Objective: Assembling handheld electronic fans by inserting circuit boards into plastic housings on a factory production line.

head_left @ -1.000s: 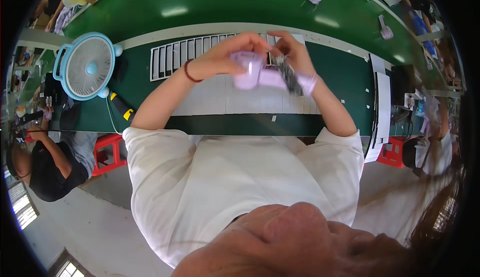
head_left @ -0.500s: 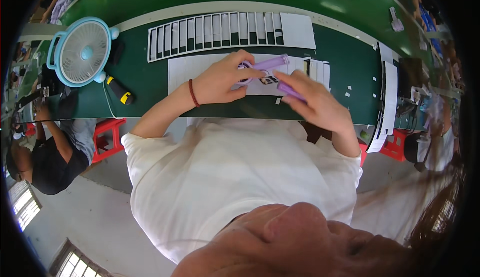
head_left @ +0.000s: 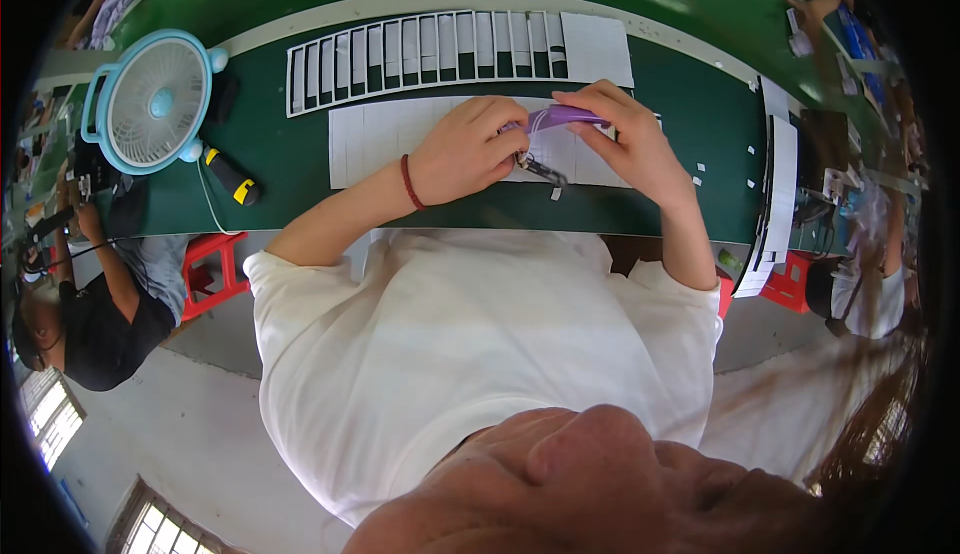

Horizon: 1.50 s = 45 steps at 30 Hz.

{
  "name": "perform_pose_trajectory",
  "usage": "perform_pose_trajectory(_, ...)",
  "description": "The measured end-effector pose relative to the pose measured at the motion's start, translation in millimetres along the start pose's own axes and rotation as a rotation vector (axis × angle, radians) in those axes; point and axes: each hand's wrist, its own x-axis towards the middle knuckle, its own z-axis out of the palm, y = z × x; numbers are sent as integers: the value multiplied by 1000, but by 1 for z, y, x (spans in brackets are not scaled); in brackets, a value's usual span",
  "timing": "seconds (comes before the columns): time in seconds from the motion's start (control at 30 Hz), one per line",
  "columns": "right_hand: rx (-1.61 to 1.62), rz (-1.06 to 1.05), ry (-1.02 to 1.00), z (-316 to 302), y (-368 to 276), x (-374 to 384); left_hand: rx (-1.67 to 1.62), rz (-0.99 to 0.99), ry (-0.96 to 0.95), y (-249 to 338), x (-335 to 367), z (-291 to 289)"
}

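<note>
Both my hands hold a purple plastic housing (head_left: 572, 114) above a white sheet (head_left: 375, 144). My left hand (head_left: 468, 150) is closed round its left end, which the fingers mostly hide. My right hand (head_left: 632, 136) pinches the right part between thumb and fingers. Thin white wires show at the housing's middle. A small dark part (head_left: 543, 170), perhaps a circuit board, hangs below it beside my left fingertips. Whether the housing's two pieces are joined cannot be made out.
Behind the sheet lies a white slotted frame (head_left: 420, 82). A blue fan (head_left: 160, 104) and a black-yellow screwdriver (head_left: 232, 176) are at left. White strips (head_left: 780, 194) stack at the right edge, near small white scraps (head_left: 699, 168). People sit on both sides.
My right hand has moved up with its purple piece, bringing it against the part in my left hand. The small dark part now hangs lower, tilted, below the housing.
</note>
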Motion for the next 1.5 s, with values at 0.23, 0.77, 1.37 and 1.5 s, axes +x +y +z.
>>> perform_pose_trajectory(0.23, -431, -326, 180, 28, 12, 8, 90, 175, 63, -9, 0, 4)
perform_pose_trajectory(0.77, -648, -53, 282, -40, 107, 80, -99, 103, -89, 5, 24, -17)
perform_pose_trajectory(1.37, -705, -273, 69, -22, 105, 117, 227, 9, -167, -104, 53, 34)
perform_pose_trajectory(1.5, -795, -360, -34, -24, 102, 127, 251, -6, -108, -103, 49, 38)
